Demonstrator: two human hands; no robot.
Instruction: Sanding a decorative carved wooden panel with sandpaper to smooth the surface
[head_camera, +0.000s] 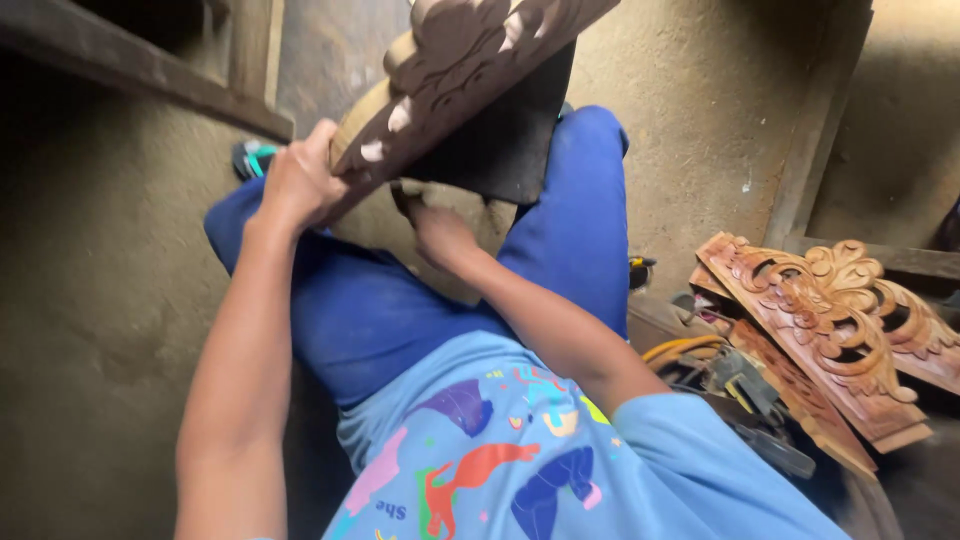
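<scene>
Head view, read left to right. A dark wooden beam (150, 75) crosses the upper left above a rough earthen floor (90, 300). The left hand (297, 180) is curled tight around the lower edge of a carved wooden panel (470, 70), which is tilted over the person's lap and blue trousers (580, 220); the panel shows brown relief scrollwork with pale cut-outs. A flat dark board (510, 140) lies just behind it. The right hand (438, 232) sits beneath the panel, fingers folded in; what they pinch cannot be told. At far right, a stack of reddish-brown carved panels (840, 310), leafy and pierced, rests on the floor beside a tangle of yellow cable and tools (720, 365).
</scene>
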